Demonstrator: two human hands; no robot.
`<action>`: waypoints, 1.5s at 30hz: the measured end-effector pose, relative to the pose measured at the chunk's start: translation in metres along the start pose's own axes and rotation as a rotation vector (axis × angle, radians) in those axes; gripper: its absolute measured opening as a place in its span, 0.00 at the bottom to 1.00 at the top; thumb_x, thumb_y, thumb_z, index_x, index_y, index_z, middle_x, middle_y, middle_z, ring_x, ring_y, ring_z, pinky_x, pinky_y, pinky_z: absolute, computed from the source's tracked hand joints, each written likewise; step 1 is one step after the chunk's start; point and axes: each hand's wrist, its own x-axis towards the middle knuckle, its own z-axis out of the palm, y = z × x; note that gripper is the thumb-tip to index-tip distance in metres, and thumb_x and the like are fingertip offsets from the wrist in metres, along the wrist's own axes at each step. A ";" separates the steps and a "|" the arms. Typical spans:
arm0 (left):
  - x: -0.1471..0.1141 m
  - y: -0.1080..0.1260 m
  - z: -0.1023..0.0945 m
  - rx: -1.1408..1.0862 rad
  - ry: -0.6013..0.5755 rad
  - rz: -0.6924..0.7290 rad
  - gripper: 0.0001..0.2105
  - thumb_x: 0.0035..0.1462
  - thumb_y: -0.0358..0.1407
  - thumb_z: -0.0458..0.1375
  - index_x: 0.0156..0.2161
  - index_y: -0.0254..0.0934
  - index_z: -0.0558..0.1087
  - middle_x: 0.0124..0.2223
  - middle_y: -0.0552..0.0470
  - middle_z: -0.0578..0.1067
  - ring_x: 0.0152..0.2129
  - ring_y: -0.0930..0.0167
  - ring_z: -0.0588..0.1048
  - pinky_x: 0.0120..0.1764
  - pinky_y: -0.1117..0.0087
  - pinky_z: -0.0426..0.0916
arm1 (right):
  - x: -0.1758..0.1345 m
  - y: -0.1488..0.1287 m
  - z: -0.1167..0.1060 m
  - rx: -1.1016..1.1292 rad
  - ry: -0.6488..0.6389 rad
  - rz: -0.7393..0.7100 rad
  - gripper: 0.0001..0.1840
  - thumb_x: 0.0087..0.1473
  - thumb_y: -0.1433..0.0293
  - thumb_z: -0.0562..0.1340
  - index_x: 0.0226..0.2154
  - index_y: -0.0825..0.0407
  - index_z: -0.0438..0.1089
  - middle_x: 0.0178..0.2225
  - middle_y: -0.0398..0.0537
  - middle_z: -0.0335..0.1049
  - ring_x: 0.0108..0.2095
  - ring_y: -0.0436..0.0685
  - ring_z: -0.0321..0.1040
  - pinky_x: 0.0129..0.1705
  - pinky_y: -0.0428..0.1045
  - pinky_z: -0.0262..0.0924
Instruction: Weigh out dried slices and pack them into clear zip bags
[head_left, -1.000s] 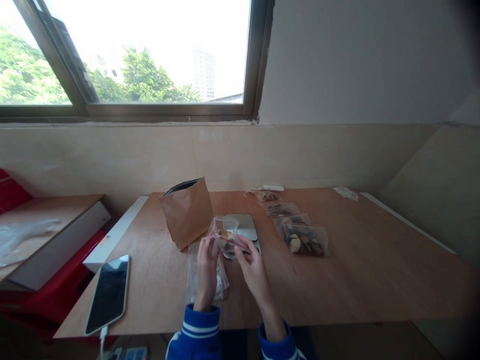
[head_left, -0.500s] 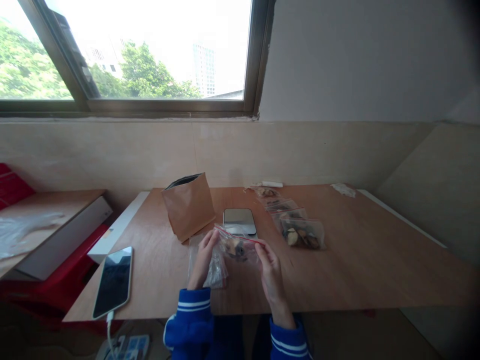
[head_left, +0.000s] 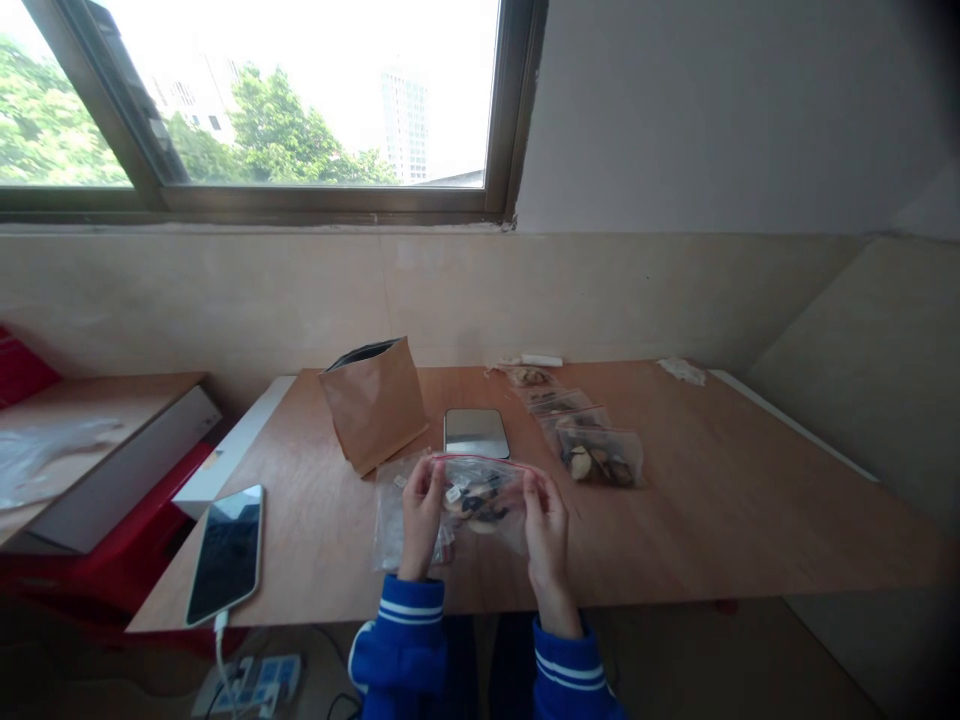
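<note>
A clear zip bag [head_left: 499, 500] with a red strip along its top hangs between my hands, with dark and pale dried pieces inside. My left hand [head_left: 424, 515] pinches its upper left corner. At the upper right corner, my right hand [head_left: 546, 515] grips the bag with thumb and fingers. Behind it sits a small flat scale [head_left: 476, 432] with a shiny top, its near edge partly covered by the bag. Several empty clear bags [head_left: 390, 530] lie on the table under and left of my left hand.
A brown paper pouch [head_left: 375, 400] stands open at the back left. Filled zip bags [head_left: 600, 460] lie in a row at the right, back toward the wall. A phone [head_left: 226, 555] with a white cable rests at the left edge of the wooden table [head_left: 720, 520].
My left hand has shifted slightly right and lower on the bag. The red strip, slanted before, is now nearly level, and the bag faces me more squarely.
</note>
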 end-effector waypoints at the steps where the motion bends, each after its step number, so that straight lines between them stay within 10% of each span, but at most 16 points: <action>1: 0.000 -0.002 0.000 -0.028 0.038 -0.016 0.15 0.57 0.48 0.56 0.34 0.38 0.73 0.29 0.54 0.72 0.28 0.70 0.70 0.34 0.72 0.65 | 0.000 -0.001 0.000 0.013 -0.039 0.008 0.24 0.52 0.49 0.61 0.40 0.51 0.70 0.36 0.52 0.76 0.38 0.61 0.72 0.39 0.53 0.67; 5: 0.000 -0.007 0.001 -0.179 0.117 -0.099 0.14 0.56 0.48 0.57 0.40 0.40 0.72 0.39 0.50 0.76 0.37 0.66 0.74 0.40 0.68 0.68 | -0.003 -0.001 0.001 0.071 -0.269 0.122 0.31 0.45 0.53 0.68 0.49 0.49 0.65 0.45 0.53 0.74 0.41 0.60 0.73 0.32 0.50 0.68; 14: 0.005 -0.018 -0.020 0.082 0.132 -0.084 0.20 0.55 0.52 0.56 0.32 0.34 0.75 0.31 0.50 0.77 0.32 0.68 0.73 0.36 0.71 0.67 | -0.003 0.016 -0.010 -0.027 -0.415 0.219 0.25 0.45 0.56 0.69 0.44 0.50 0.69 0.31 0.44 0.73 0.19 0.47 0.60 0.17 0.43 0.51; 19: 0.007 -0.001 -0.024 0.147 0.177 -0.041 0.19 0.54 0.51 0.58 0.29 0.34 0.76 0.29 0.49 0.77 0.29 0.68 0.74 0.33 0.71 0.67 | -0.003 0.019 -0.017 -0.109 -0.456 0.092 0.22 0.47 0.57 0.68 0.44 0.48 0.71 0.39 0.48 0.75 0.34 0.57 0.72 0.33 0.49 0.67; 25: 0.008 0.017 -0.020 0.100 0.117 -0.036 0.20 0.55 0.52 0.56 0.31 0.35 0.75 0.26 0.51 0.75 0.23 0.70 0.73 0.26 0.73 0.68 | -0.001 0.006 -0.024 -0.197 -0.510 -0.027 0.20 0.51 0.56 0.66 0.44 0.49 0.72 0.45 0.50 0.74 0.48 0.63 0.70 0.52 0.56 0.63; 45: -0.001 -0.003 -0.021 -0.209 -0.002 -0.148 0.15 0.53 0.46 0.62 0.36 0.35 0.76 0.35 0.49 0.79 0.33 0.69 0.76 0.39 0.71 0.69 | -0.008 0.001 0.006 -0.127 0.162 -0.188 0.24 0.53 0.50 0.60 0.33 0.55 0.72 0.22 0.47 0.73 0.24 0.57 0.70 0.32 0.50 0.64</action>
